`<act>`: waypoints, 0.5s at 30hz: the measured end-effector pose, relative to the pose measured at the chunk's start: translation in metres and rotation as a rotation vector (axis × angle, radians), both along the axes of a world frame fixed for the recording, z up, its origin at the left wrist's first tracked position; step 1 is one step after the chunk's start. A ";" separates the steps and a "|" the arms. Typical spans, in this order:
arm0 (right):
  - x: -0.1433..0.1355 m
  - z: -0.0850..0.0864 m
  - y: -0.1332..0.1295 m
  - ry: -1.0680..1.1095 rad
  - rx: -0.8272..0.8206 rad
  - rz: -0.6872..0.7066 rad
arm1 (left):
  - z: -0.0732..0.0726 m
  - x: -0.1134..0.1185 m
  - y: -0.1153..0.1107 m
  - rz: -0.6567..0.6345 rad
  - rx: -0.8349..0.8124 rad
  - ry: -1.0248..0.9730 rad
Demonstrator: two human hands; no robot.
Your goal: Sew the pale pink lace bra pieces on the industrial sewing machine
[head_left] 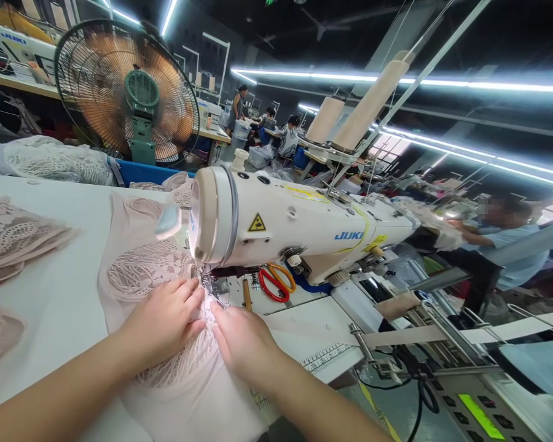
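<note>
A pale pink lace garment piece (141, 270) lies under the head of a white sewing machine (276, 215), its stringy lace running toward me. My left hand (166, 316) presses on the lace just left of the presser foot (205, 275), fingers bent and close together, thumb toward the right. On the right side of the foot, my right hand (244, 341) pinches the fabric edge between thumb and forefinger. Both hands' fingertips are close to the needle area. What lies beneath the fingers is hidden.
Lace pieces (18, 236) are stacked on the left of the white table (69, 294). Scissors with red and orange loops (274, 283) rest behind the needle area. A large fan (129, 92) stands beyond. At right are a tape feeder (405, 336), control box (479, 411) and a person (507, 239).
</note>
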State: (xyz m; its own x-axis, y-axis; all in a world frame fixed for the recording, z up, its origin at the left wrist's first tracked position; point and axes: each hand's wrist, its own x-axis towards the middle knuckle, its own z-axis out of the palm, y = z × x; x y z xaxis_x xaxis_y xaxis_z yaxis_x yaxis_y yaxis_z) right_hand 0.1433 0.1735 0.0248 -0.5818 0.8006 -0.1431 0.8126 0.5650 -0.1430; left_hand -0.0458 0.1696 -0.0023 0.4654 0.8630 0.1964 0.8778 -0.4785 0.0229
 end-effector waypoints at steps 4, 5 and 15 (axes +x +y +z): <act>0.001 0.000 -0.001 -0.038 0.045 -0.004 | 0.003 -0.001 0.000 0.031 -0.010 0.003; 0.003 0.001 -0.002 -0.046 0.053 -0.002 | 0.005 -0.001 0.000 0.038 -0.022 0.007; 0.033 -0.001 -0.024 -0.078 -0.027 0.091 | 0.020 -0.003 -0.022 0.189 -0.150 0.096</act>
